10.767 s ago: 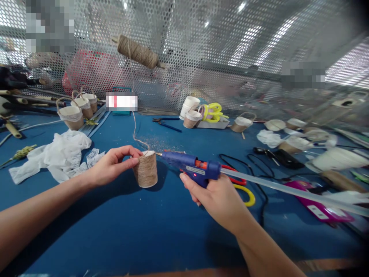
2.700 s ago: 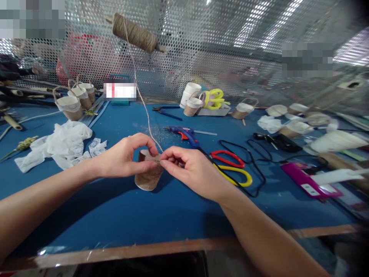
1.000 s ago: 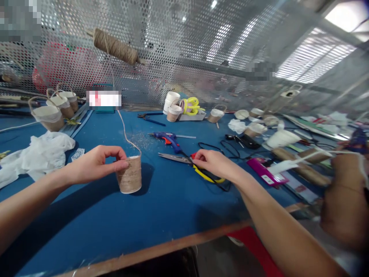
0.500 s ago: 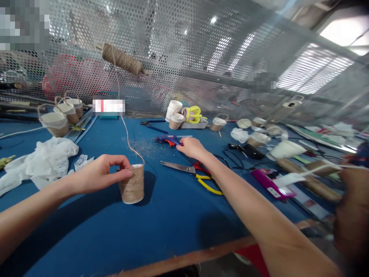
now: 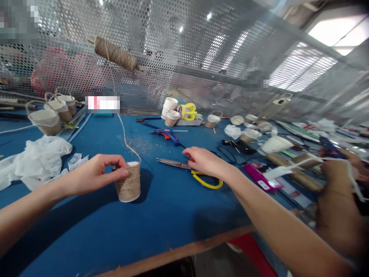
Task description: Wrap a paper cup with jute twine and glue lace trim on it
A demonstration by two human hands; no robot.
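Observation:
My left hand (image 5: pixel 92 177) is closed on a small cup wrapped in jute twine (image 5: pixel 128 186), thumb and fingers pinching its rim as it stands on the blue table (image 5: pixel 161 215). A twine strand (image 5: pixel 123 134) runs from the cup's rim up to a spool (image 5: pixel 115 54) hung on the mesh wall. My right hand (image 5: pixel 203 161) lies over the handles of the red and yellow scissors (image 5: pixel 175 164), fingers curled on them; the blades point left on the table. A blue glue gun (image 5: pixel 167 134) lies just behind the scissors.
White fabric (image 5: pixel 37 157) lies at the left, with finished little baskets (image 5: pixel 46 121) behind it. Cups (image 5: pixel 170 111), black cables and a pink box (image 5: pixel 261 177) crowd the right. A co-worker's hand (image 5: pixel 337 196) works at the far right edge.
My right hand has pulled back from the glue gun and come down on the scissors' handles. The left hand still holds the cup in the same spot.

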